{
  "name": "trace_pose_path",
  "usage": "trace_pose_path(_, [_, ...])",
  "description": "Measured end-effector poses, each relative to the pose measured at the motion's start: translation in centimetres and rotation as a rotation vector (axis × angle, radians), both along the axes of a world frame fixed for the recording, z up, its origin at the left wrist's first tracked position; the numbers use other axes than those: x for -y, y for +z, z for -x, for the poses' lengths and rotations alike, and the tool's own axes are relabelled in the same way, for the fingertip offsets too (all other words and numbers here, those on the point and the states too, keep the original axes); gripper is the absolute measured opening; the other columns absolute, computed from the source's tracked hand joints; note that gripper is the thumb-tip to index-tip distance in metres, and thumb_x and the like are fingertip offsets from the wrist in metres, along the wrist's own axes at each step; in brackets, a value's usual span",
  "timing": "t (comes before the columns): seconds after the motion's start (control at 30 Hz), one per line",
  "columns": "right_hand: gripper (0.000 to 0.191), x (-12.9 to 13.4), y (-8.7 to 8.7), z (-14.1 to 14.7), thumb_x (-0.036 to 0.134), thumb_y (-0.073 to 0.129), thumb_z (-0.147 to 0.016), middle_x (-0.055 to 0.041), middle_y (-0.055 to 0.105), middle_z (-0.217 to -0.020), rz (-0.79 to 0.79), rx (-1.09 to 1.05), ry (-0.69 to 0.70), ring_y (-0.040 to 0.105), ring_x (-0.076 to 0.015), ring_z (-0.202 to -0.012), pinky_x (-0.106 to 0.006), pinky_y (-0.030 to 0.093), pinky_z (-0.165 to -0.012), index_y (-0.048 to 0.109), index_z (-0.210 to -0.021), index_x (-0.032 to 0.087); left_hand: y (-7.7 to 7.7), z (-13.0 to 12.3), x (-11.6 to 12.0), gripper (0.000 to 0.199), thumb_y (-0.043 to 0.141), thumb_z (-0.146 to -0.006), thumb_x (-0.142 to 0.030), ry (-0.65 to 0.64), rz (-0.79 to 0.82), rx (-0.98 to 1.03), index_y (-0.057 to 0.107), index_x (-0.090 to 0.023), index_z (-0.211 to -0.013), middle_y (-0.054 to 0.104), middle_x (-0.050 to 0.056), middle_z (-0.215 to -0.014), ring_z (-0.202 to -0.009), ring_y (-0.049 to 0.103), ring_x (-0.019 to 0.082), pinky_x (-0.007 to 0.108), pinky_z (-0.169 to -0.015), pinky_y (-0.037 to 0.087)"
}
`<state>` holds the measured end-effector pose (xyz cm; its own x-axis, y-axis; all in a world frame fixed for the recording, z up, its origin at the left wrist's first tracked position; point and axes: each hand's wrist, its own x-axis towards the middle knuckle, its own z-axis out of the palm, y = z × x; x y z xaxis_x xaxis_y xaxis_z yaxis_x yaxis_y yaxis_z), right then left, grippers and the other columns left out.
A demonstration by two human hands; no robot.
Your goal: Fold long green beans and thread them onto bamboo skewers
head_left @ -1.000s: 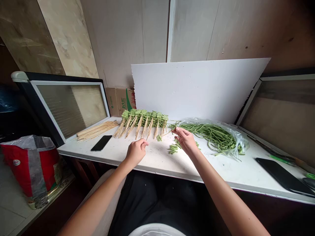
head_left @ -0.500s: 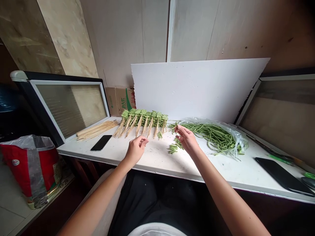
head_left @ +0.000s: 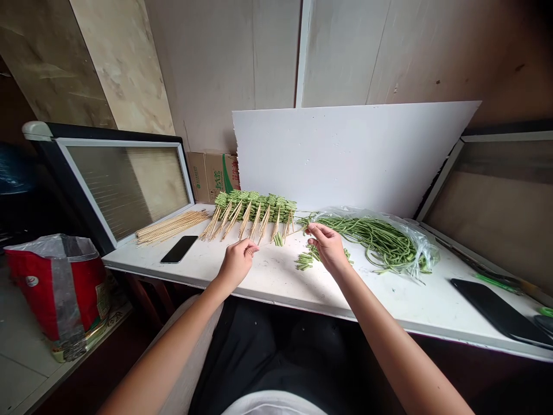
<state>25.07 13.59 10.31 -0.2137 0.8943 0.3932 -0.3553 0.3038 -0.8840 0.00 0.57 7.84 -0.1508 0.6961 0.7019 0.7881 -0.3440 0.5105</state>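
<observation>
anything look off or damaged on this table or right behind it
The white board behind the table looks damaged: its left edge is ragged and its face has small marks. Also slightly odd, a phone lies near the bare skewers, on the same surface as the cut beans.

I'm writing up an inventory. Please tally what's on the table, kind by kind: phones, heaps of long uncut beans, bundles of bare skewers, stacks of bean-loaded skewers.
Phones: 2
Heap of long uncut beans: 1
Bundle of bare skewers: 1
Stack of bean-loaded skewers: 1
Total: 5
</observation>
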Motion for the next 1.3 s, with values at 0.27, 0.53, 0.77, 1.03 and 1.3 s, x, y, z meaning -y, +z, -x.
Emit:
trace_pose_path(0.27, [0.033, 0.5, 0.1, 0.3, 0.052, 0.087, -0.073, -0.0070, 0.074, -0.093, -0.002, -0.012, -0.008, 0.064, -0.0180, -0.079, -0.028, 0.048, -0.059, 0.081, -0.089, 0.023, 0.1, -0.1, 0.2, 0.018, 0.058, -0.094, -0.012, 0.024, -0.033, -0.013, 0.069, -0.019, -0.081, 0.070, 0.001, -0.069, -0.062, 0.063, 0.016, 0.025, -0.061, 0.045])
trace_pose_path(0.53, [0.034, 3.3, -1.3, 3.2, 0.055, 0.085, -0.075, -0.0037, 0.071, -0.083, 0.014, 0.097, 0.089, 0.055, -0.0118, -0.059, -0.030, 0.050, -0.064, 0.078, -0.078, 0.021, 0.3, -1.6, 0.6, 0.018, 0.057, -0.095, -0.011, 0.015, -0.106, -0.063, 0.069, -0.020, -0.084, 0.073, 0.002, -0.075, -0.067, 0.066, 0.017, 0.026, -0.065, 0.048])
trace_pose_path(0.77, [0.039, 3.7, -1.5, 3.8, 0.060, 0.083, -0.074, -0.0039, 0.071, -0.089, -0.010, 0.152, 0.045, 0.059, -0.0145, -0.062, -0.031, 0.048, -0.062, 0.077, -0.080, 0.023, 0.1, -2.0, 0.7, 0.019, 0.054, -0.097, -0.013, 0.048, -0.095, -0.072, 0.066, -0.021, -0.085, 0.074, 0.003, -0.080, -0.073, 0.069, 0.019, 0.028, -0.068, 0.050])
trace_pose_path(1.03, [0.039, 4.4, -1.9, 4.5, 0.060, 0.083, -0.074, -0.0047, 0.071, -0.087, 0.047, 0.118, 0.053, 0.061, -0.0166, -0.071, -0.031, 0.051, -0.067, 0.076, -0.079, 0.022, -0.5, -1.6, 0.5, 0.021, 0.050, -0.096, -0.007, 0.029, -0.144, -0.134, 0.062, -0.021, -0.086, 0.074, 0.005, -0.086, -0.082, 0.070, 0.020, 0.028, -0.073, 0.052])
trace_pose_path(1.3, [0.030, 2.0, 0.7, 0.1, 0.054, 0.077, -0.084, -0.0079, 0.077, -0.106, -0.337, 0.428, 0.050, 0.068, -0.0248, -0.095, -0.036, 0.053, -0.079, 0.081, -0.096, 0.026, 0.0, -0.3, 0.0, 0.015, 0.055, -0.097, -0.016, 0.077, -0.079, -0.024, 0.066, -0.020, -0.088, 0.074, 0.004, -0.081, -0.074, 0.069, 0.019, 0.027, -0.067, 0.050])
